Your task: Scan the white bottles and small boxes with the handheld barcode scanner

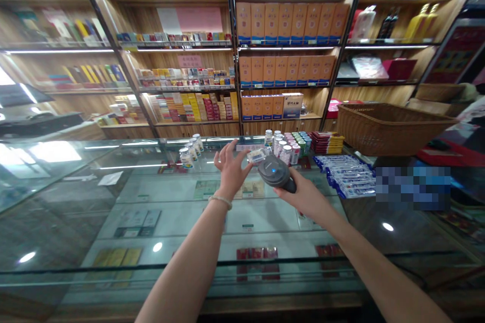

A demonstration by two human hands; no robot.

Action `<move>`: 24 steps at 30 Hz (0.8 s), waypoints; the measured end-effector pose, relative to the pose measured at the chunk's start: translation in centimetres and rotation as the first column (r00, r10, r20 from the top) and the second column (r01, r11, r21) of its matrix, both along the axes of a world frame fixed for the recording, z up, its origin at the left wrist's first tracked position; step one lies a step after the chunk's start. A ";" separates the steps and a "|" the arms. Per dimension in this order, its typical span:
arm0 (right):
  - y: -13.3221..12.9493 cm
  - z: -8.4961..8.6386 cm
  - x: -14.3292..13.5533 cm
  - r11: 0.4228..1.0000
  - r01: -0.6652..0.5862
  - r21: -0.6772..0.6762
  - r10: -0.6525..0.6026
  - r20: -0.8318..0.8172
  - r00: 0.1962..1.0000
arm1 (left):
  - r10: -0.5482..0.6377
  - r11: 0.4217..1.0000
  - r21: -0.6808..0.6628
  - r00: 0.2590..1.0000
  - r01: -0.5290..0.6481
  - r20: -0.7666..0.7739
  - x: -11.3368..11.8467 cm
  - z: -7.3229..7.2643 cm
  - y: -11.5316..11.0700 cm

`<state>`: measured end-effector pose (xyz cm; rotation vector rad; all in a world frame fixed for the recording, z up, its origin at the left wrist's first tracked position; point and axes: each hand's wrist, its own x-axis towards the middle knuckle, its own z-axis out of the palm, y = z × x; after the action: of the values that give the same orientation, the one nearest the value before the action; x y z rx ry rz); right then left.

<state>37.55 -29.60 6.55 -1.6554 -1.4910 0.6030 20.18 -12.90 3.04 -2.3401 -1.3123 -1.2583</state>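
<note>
My right hand [308,197] grips a dark grey barcode scanner [275,171] by its handle, and a small blue light glows on its top. Just beyond the scanner's head, a small white bottle [257,155] with a printed label lies on its side, partly hidden by the scanner. My left hand [232,171] is over the glass counter with its fingers spread. Its thumb tip is right beside the lying bottle; whether it touches I cannot tell. A bracelet [220,202] circles my left wrist.
Small white bottles [189,154] stand to the left, more coloured bottles [291,146] to the right. Blue-and-white packets [346,174], red and yellow packs [326,142] and a wicker basket [394,126] are farther right. Stocked shelves line the back behind the glass counter [170,197].
</note>
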 end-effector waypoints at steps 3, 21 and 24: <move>0.1 -0.1 0.1 1.000 0.009 -0.006 -0.008 0.045 0.999 | -0.001 1.000 0.002 1.000 0.001 0.003 0.0 -0.1 0.1; -0.1 0.1 -0.2 0.992 0.130 -0.006 -0.125 0.224 0.966 | -0.012 1.000 0.006 1.000 0.012 -0.013 0.0 -0.2 0.2; 0.0 0.2 -0.2 0.988 0.151 -0.025 -0.138 0.284 0.949 | -0.014 1.000 -0.003 1.000 0.014 -0.003 0.0 0.0 0.1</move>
<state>37.33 -29.60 6.73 -1.9313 -1.5442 0.3329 20.17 -12.82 3.06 -2.3570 -1.2996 -1.2568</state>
